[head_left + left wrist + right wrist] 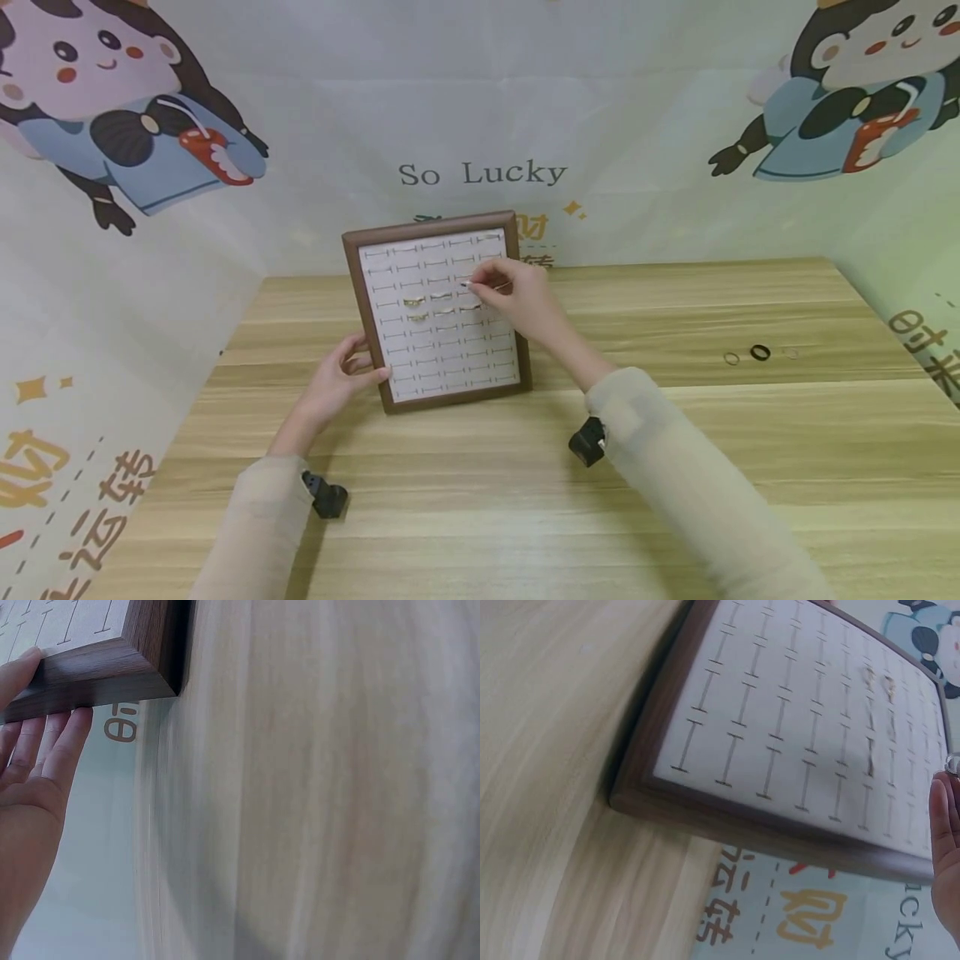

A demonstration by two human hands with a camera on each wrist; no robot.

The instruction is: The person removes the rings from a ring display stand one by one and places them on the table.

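A brown-framed display board (450, 350) with rows of slits in white padding stands tilted on the wooden table. Several rings (414, 301) sit in slits around its middle. My left hand (341, 379) grips the frame's left edge, thumb on the front and fingers behind; the left wrist view shows this hand (41, 761) on the dark wooden side (90, 675). My right hand (517, 296) pinches a small silvery ring (467, 284) against the upper right part of the board. In the right wrist view the ring (952, 764) shows at the fingertips of this hand (946, 847).
On the right of the table (660, 467) lie a thin ring (731, 358), a black ring (760, 352) and a pale ring (791, 353). Behind the board hangs a printed cloth (637, 200) with cartoon figures and lettering.
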